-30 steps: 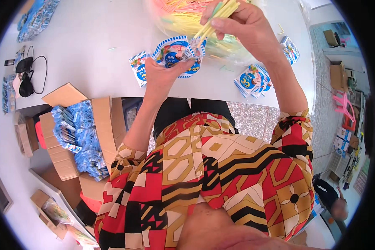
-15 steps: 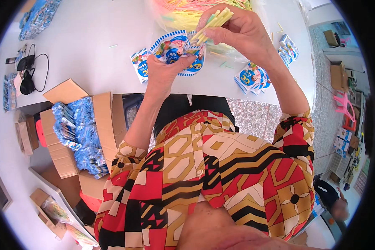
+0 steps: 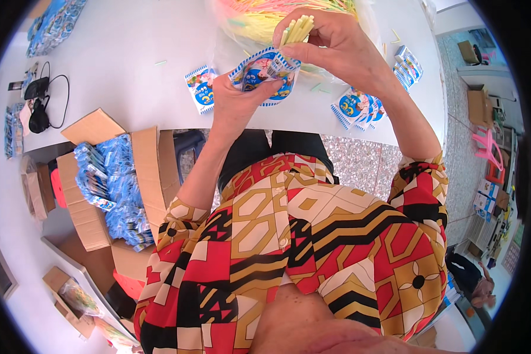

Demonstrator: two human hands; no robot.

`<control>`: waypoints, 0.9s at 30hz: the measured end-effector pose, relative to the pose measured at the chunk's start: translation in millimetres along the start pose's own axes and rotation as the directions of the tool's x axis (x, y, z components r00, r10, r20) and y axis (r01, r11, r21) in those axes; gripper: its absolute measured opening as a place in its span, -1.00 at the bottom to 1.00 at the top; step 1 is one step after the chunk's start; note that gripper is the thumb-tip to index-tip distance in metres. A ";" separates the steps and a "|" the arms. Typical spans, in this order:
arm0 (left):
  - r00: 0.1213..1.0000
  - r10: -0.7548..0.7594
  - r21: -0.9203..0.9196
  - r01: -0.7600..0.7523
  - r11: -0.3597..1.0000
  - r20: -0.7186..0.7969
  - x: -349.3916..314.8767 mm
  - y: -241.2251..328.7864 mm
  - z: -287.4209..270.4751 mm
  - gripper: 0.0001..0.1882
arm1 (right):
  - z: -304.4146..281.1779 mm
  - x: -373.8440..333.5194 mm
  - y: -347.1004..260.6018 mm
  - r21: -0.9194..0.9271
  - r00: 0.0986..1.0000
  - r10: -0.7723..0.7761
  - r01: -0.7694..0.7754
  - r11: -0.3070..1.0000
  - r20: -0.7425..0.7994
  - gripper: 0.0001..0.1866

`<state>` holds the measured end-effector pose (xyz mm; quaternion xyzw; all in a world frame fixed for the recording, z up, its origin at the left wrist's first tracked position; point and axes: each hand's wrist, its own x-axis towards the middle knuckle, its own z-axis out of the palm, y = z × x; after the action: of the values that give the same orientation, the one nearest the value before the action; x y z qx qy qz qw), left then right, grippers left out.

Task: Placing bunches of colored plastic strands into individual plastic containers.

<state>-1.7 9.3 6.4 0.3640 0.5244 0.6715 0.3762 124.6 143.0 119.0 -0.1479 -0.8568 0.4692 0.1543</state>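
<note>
Above the table edge, my left hand (image 3: 237,105) grips a small blue-and-white printed packet (image 3: 266,74) with striped edges, thumb across its front. The packet's top gapes toward my other hand. My right hand (image 3: 330,47) pinches a bunch of thin pale-yellow sticks (image 3: 297,29), like short straws, at the packet's upper right corner. Their lower ends are hidden by the packet and my fingers, so I cannot tell how deep they reach. Behind my hands, a clear plastic bag (image 3: 367,23) holds a heap of pink, yellow and green sticks (image 3: 259,12).
One packet (image 3: 201,88) lies left of my left hand; overlapping packets (image 3: 360,108) lie under my right forearm, with a stack (image 3: 407,68) beyond. An open carton (image 3: 92,230) of blue packets (image 3: 121,183) stands lower left. Black corded devices (image 3: 38,106) rest at the table's left.
The packet has come up and right, its mouth bunched wider. The sticks, earlier slanting over it, now stand more upright at its opening. My right hand has shifted slightly.
</note>
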 end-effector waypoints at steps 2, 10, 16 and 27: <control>1.000 -0.017 -0.025 0.017 1.000 0.004 -0.5 0.6 0.8 -0.78 | 0.7 -0.8 0.6 0.024 1.000 -0.021 0.021 0.999 -0.014 -0.84; 0.999 0.017 0.023 -0.018 1.000 0.034 1.2 5.5 4.2 -0.77 | -1.8 11.7 26.7 -0.033 0.906 -0.423 0.422 0.906 -0.027 -0.87; 1.000 -0.004 -0.003 0.004 1.000 0.006 -1.3 0.0 -2.3 -0.76 | 1.1 0.7 2.9 -0.029 0.998 -0.057 0.057 0.998 -0.006 -0.84; 0.999 -0.022 -0.163 0.028 0.986 0.038 4.5 3.2 3.7 -0.73 | 12.8 10.8 62.0 -0.067 0.709 -0.704 0.702 0.709 -0.025 -0.64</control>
<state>-0.9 14.3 10.6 0.3372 0.4651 0.7010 0.4226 116.3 169.5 61.1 0.1737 -0.8565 0.3491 0.3381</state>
